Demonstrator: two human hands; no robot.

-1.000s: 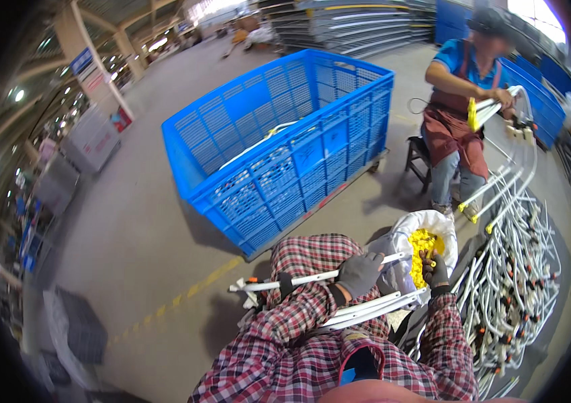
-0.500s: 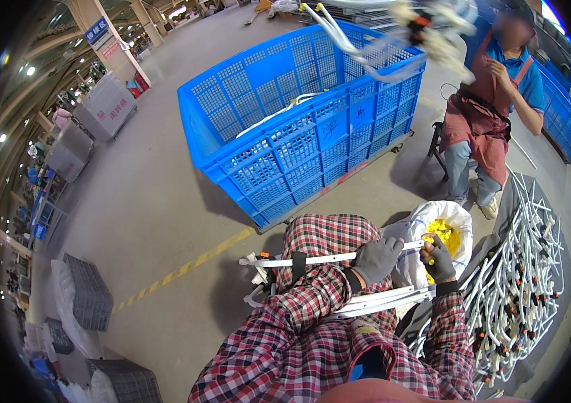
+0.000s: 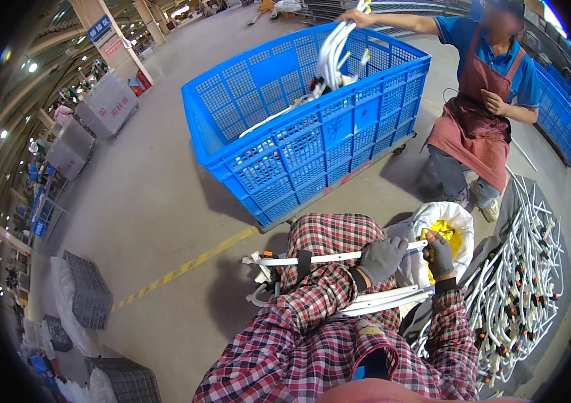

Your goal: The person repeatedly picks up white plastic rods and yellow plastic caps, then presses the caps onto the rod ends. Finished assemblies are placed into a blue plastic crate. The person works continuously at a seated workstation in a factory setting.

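Grip condition: my left grip (image 3: 381,260), gloved in grey, is closed around a white tube (image 3: 331,258) near the tube's right end, at the centre of the frame. My right grip (image 3: 441,256), right of centre, is drawn together at that same end and appears to pinch a small yellow end fitting (image 3: 424,234); whether the fitting is seated on the tube cannot be told.

Position of work: the tube lies nearly level across my plaid-covered leg (image 3: 329,230), with a cluster of connectors (image 3: 262,260) at its left end. Spare white tubes (image 3: 389,299) lie below it, under my left forearm. The open white sack (image 3: 420,217) of yellow fittings (image 3: 453,236) stands just behind my right grip. A pile of tubes (image 3: 517,289) covers the lower right.

Step in hand, in my judgement: joining fitting to tube end. The next move calls for a firm left hold, the fitting squared to the end, and a straight push from the right.

Surroundings: at top centre a co-worker's hand (image 3: 356,18) holds a tube bundle (image 3: 330,62) over the blue crate (image 3: 332,130).
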